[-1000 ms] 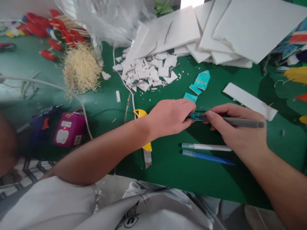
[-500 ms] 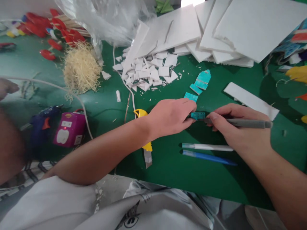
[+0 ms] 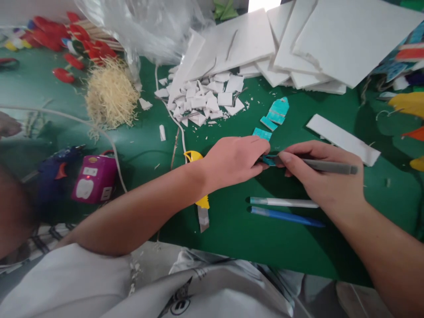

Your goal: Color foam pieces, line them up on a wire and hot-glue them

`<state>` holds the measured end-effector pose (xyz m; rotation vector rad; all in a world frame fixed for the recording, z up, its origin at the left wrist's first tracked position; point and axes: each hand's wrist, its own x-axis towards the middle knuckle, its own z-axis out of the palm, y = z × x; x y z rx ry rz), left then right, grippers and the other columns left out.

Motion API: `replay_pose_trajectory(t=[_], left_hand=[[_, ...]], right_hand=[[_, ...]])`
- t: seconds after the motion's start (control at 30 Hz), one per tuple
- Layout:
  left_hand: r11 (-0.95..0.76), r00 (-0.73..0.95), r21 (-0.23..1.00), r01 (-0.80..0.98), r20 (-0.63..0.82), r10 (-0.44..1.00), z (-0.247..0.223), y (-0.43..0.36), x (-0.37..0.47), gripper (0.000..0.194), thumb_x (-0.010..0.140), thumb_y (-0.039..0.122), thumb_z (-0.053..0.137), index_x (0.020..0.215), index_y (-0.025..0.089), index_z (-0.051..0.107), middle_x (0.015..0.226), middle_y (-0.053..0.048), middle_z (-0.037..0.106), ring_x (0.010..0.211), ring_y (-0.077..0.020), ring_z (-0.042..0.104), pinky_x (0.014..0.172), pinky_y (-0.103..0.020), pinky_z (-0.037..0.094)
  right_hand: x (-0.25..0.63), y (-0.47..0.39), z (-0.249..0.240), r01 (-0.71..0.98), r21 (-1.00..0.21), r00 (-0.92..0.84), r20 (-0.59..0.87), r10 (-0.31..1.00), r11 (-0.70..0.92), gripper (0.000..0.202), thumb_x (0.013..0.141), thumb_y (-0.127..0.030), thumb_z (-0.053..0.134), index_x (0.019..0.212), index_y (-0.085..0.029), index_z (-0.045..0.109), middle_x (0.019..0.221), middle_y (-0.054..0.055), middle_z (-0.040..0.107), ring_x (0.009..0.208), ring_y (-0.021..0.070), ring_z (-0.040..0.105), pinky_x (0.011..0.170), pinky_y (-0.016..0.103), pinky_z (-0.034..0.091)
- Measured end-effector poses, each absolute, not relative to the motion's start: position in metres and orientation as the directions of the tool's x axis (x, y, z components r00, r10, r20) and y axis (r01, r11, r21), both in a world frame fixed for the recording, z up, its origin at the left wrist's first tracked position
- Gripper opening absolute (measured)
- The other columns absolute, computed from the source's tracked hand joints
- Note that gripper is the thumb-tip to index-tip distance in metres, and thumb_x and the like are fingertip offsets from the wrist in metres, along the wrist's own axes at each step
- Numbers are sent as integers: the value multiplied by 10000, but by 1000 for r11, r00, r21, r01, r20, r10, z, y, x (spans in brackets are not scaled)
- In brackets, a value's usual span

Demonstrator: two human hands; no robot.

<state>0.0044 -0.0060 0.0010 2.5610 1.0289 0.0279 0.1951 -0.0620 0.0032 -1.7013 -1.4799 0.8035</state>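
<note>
Pinched between the fingers of my left hand is a small teal piece, partly covered by both hands. A grey pen lies in the closed grip of my right hand, its tip end at the teal piece. Other teal pieces lie on the green table beyond my hands, one close to my left knuckles. Below my hands are a white pen and a blue pen. A yellow cutter with its blade out lies under my left forearm.
White foam sheets and broken foam bits sit at the back, beside a plastic bag. A foam strip is at right. Left are straw, a purple box, a cable and another person's hand.
My right hand and the grey pen have shifted left, so the pen now covers more of the teal piece. My left hand has hardly moved.
</note>
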Motion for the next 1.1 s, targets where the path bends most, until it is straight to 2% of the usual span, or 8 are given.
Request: replay_pose_trajectory(t=[0.33, 0.53, 0.67, 0.93, 1.1], left_hand=[[-651, 725, 351, 673, -142, 674, 3, -6, 5, 201, 1027, 362, 621, 1068, 186, 708, 871, 8, 701, 762, -138, 637, 617, -269, 356], [-649, 726, 362, 669, -134, 674, 2, -5, 5, 210, 1025, 364, 622, 1088, 186, 713, 868, 7, 698, 757, -136, 626, 620, -268, 355], [-644, 728, 382, 663, -133, 672, 1, -5, 4, 196, 1022, 360, 628, 1082, 194, 713, 856, 16, 692, 749, -130, 618, 621, -265, 360], [-643, 725, 365, 673, -154, 671, 1, -6, 5, 210, 1013, 401, 642, 1042, 201, 697, 906, 15, 708, 789, -136, 648, 615, -276, 344], [-642, 726, 379, 667, -137, 674, 2, -7, 3, 247, 974, 414, 679, 1095, 199, 697, 927, 12, 717, 807, -147, 660, 635, -282, 359]], right_hand=[[195, -64, 2, 550, -834, 125, 38, 991, -37, 78, 809, -307, 765, 737, -284, 747, 605, -7, 700, 530, 159, 638, 484, 278, 504], [194, -64, 6, 533, -843, 163, 18, 986, -73, 83, 795, -286, 772, 717, -282, 744, 609, -9, 713, 529, 160, 654, 475, 268, 512], [194, -66, 7, 520, -849, 211, 26, 977, -90, 122, 781, -258, 770, 667, -267, 729, 571, -14, 697, 474, 140, 626, 434, 242, 489], [195, -65, 2, 527, -849, 166, 51, 985, -45, 103, 791, -262, 764, 692, -256, 737, 598, -15, 713, 473, 126, 627, 427, 221, 473], [195, -66, 3, 524, -850, 185, 47, 982, -58, 106, 769, -248, 768, 670, -261, 733, 585, -20, 710, 465, 125, 620, 424, 220, 463]])
